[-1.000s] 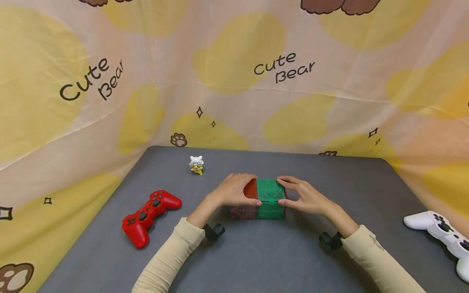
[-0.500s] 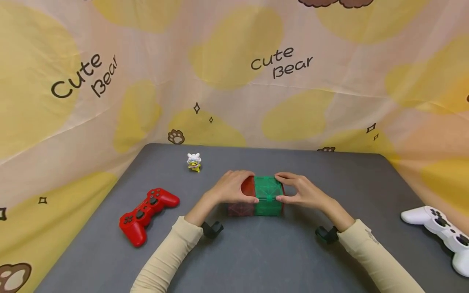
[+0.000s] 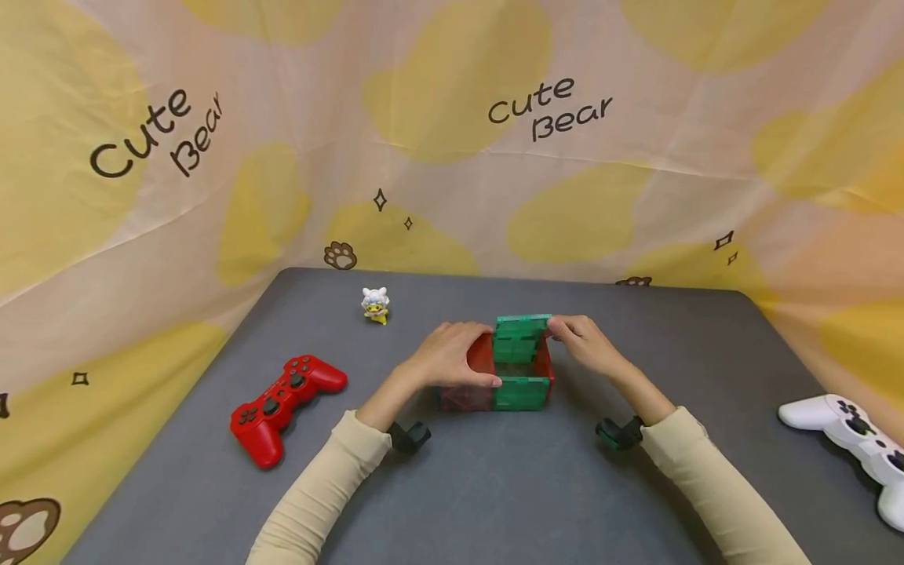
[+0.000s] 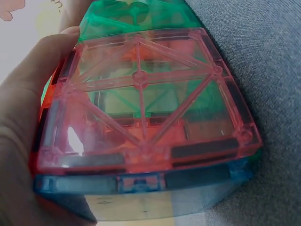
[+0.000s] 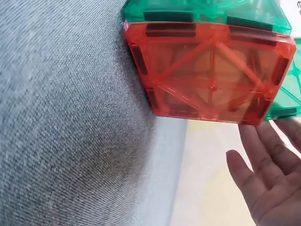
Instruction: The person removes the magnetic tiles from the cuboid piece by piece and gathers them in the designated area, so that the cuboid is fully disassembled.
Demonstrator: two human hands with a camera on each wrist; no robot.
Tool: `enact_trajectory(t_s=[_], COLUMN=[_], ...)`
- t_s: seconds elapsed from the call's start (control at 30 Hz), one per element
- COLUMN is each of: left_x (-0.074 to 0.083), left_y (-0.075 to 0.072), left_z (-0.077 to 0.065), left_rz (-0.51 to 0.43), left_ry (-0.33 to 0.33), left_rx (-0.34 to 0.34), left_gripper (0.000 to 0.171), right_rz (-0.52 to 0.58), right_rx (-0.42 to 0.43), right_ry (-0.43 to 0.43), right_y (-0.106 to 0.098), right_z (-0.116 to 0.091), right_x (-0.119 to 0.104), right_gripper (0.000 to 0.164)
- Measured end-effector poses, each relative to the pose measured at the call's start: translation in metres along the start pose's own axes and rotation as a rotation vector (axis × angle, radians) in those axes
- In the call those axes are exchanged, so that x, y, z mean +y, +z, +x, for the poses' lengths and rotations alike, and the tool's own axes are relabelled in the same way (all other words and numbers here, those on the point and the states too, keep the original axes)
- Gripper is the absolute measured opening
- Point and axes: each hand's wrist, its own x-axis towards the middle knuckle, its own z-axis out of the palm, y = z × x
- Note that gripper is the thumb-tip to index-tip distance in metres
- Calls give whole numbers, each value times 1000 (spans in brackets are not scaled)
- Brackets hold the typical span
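Note:
A box of translucent magnetic tiles (image 3: 519,395) sits on the grey table, red on its left half and green on its right. My left hand (image 3: 447,357) grips the red half, thumb at the front edge and fingers over the back. A green top tile (image 3: 521,339) stands raised along the back edge, so the box's right half lies uncovered. At that tile's upper right corner is my right hand (image 3: 589,344); in the right wrist view its fingers (image 5: 270,150) reach the green tile's edge, extended, thumb apart. A pink tile (image 4: 141,94) and a blue tile (image 4: 141,181) show closely in the left wrist view.
A red game controller (image 3: 286,408) lies to the left, and a white game controller (image 3: 847,447) at the right edge. Toward the back left stands a small figurine with a white hood (image 3: 376,305). A patterned cloth (image 3: 452,133) hangs behind the table.
The green top tile has swung up from lying flat to standing at the back. My right hand has risen with it, its thumb leaving the front edge. My left hand keeps its grip.

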Motion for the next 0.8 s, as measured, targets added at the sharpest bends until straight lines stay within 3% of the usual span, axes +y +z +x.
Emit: enact_trajectory(t_s=[0.13,0.33,0.5,0.63,0.8], left_x=[0,1,2,1,0], left_y=[-1,-2,1,2,0], left_z=[0,0,1,1,0], left_rz=[5,-2,4,-1,7], left_ry=[-6,-5,2,5,5], left_rx=[-2,-23,-15,-4,10], left_gripper=[76,77,76,76,74], right_rz=[62,191,371,562,605], right_rx=[-21,-34,93,198,187], right_ry=[30,137,299,451,594], right_y=[-1,8,13,2,-22], right_z=[5,11,17,25,39], right_x=[-12,18,25,30,44], right_gripper=[24,22,34,44,50])
